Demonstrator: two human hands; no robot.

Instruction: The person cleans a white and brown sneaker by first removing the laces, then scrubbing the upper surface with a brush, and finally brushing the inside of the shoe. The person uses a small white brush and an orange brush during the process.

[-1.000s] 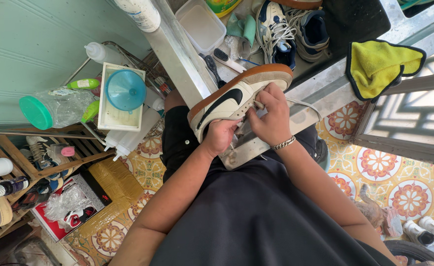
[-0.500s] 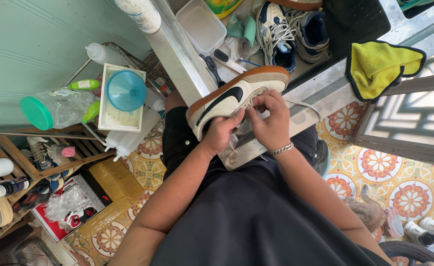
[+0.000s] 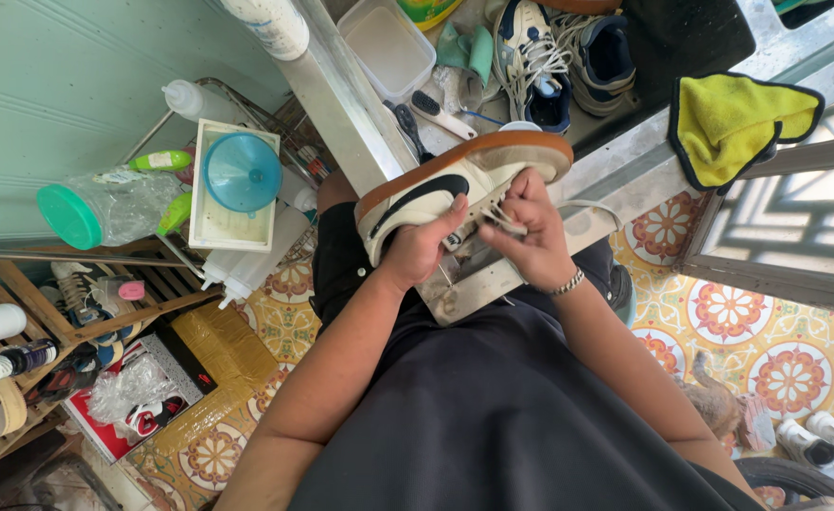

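Shoe [image 3: 436, 194]: cream upper, black swoosh-shaped mark, brown-orange sole, white lace [image 3: 582, 203]. Cloth [image 3: 734, 118] at 2 o'clock: yellow, black trim. Shoes [image 3: 559, 57] at 12: navy and white, white laces. Funnel [image 3: 240, 173] at 10: blue, in a white tray [image 3: 210, 222]. Jar [image 3: 105, 208] at 9: clear, green lid. Floor [image 3: 776, 350]: yellow tiles, red-orange and white flower medallions. Wall [image 3: 67, 85]: pale green. Shirt [image 3: 492, 416]: black. Bracelet [image 3: 565, 283]: silver. Surface [image 3: 341, 95]: grey metal.
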